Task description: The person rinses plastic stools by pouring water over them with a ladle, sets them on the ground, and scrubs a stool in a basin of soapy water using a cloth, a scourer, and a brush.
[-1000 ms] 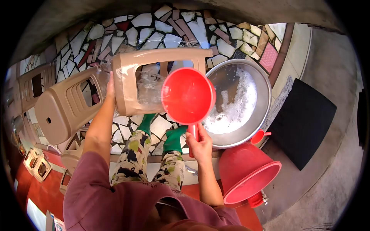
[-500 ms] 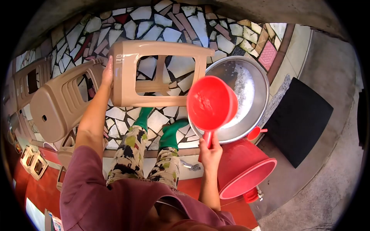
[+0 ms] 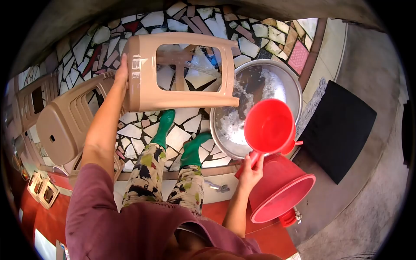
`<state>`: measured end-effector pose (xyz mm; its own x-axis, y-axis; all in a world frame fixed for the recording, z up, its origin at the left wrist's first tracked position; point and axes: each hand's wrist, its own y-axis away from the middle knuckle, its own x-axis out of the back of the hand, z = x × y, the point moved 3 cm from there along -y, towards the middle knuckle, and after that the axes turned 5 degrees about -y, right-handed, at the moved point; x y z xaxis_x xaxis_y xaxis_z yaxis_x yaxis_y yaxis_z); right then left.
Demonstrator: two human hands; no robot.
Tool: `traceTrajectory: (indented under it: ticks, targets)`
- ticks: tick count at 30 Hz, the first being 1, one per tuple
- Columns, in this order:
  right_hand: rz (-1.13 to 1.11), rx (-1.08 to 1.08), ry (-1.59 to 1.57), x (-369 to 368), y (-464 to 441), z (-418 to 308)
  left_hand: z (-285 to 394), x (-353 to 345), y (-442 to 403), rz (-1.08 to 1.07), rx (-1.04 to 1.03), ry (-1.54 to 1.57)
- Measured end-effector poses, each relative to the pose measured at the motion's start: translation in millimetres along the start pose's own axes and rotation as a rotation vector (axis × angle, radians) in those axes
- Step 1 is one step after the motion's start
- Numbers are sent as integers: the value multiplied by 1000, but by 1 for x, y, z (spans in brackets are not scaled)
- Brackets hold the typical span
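My left hand (image 3: pixel 122 74) holds a beige plastic stool (image 3: pixel 143 73) by its seat end. The stool lies sideways, its legs pointing right toward the metal basin (image 3: pixel 213 125). Clear water streaks show through the stool's side opening. My right hand (image 3: pixel 252 171) is closed around the handle of a red water dipper (image 3: pixel 269 125). The dipper is over the basin's lower right edge, its open mouth facing me, and no water can be made out in it. Foamy, rippling water (image 3: pixel 232 125) is in the basin.
More beige stools (image 3: pixel 60 134) stand at the left. A red plastic tub (image 3: pixel 281 186) lies tilted below the basin, near a smaller red dipper (image 3: pixel 291 146). A black panel (image 3: pixel 340 130) is at the right. Green boots (image 3: pixel 164 128) stand on the stone-mosaic floor (image 3: pixel 186 115).
The dipper has moved right, away from the stool, and the water seen in it no longer shows. The stool has shifted slightly upward and turned. The basin's water is more stirred.
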<state>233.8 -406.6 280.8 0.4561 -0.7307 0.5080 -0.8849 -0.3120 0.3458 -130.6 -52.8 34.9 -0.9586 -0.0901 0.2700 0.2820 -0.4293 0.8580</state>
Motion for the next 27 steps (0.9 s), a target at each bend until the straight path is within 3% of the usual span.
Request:
traceTrajectory:
  ticks: [6, 9, 11, 12, 13, 17, 19, 23, 25, 27]
  targets:
    - [160, -277, -252, 88, 3, 36, -32, -5, -31, -55, -6, 72]
    - [301, -300, -318, 155, 3, 58, -35, -20, 17, -107, -158, 127]
    - [419, -284, -349, 208, 1, 79, -40, -28, 39, -27, -404, 135]
    - [487, -271, -329, 235, 2, 87, -35, -31, 61, -46, -438, 154]
    - [553, -258, -314, 261, 1, 96, -17, -45, 119, 64, -452, 115]
    - [799, -230, -213, 367, -4, 149, -22, -37, 172, 69, -653, 42]
    - [811, -395, -324, 427, -10, 195, -11, -30, 213, 96, -774, -13]
    - [858, -471, -665, 429, -11, 202, 17, -13, 286, 121, -979, -99]
    - [918, -768, -389, 436, 16, 199, 29, 6, 322, 143, -1057, -80]
    - [655, -831, -494, 454, 35, 241, 38, 29, 343, 87, -1004, -194]
